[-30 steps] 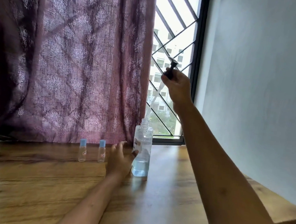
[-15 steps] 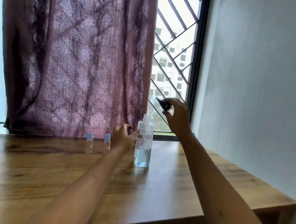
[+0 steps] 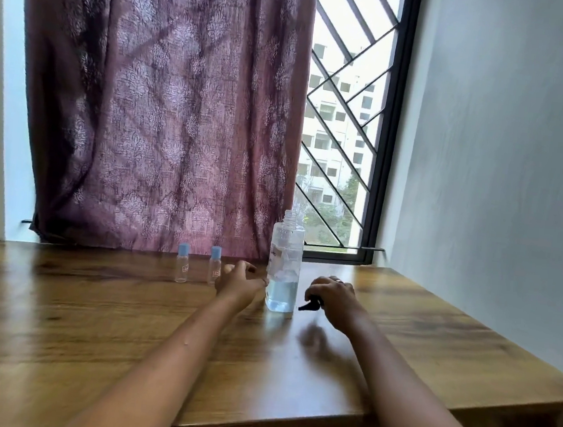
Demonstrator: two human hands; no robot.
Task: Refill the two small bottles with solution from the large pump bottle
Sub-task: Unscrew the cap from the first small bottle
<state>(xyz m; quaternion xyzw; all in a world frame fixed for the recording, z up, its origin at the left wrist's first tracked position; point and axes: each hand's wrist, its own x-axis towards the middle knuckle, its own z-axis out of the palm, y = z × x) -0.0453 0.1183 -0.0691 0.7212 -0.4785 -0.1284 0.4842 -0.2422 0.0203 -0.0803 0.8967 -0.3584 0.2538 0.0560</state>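
Observation:
The large clear bottle (image 3: 284, 265) stands open-necked on the wooden table (image 3: 91, 315), about a third full of clear liquid. My right hand (image 3: 332, 295) is low by the table just right of it, fingers curled round the black pump head (image 3: 311, 304). My left hand (image 3: 241, 280) hovers just left of the bottle with fingers loosely curled, holding nothing. Two small clear bottles with blue caps stand further left: one (image 3: 182, 263) apart, the other (image 3: 214, 264) close to my left hand.
A maroon patterned curtain (image 3: 160, 105) hangs behind the table. A barred window (image 3: 346, 116) is at the back right, and a pale wall (image 3: 504, 166) borders the table's right side. The table's front edge (image 3: 287, 424) lies near me.
My right hand has come down from high above the bottle to the table beside it, carrying the pump head. My left hand has let go of the large bottle.

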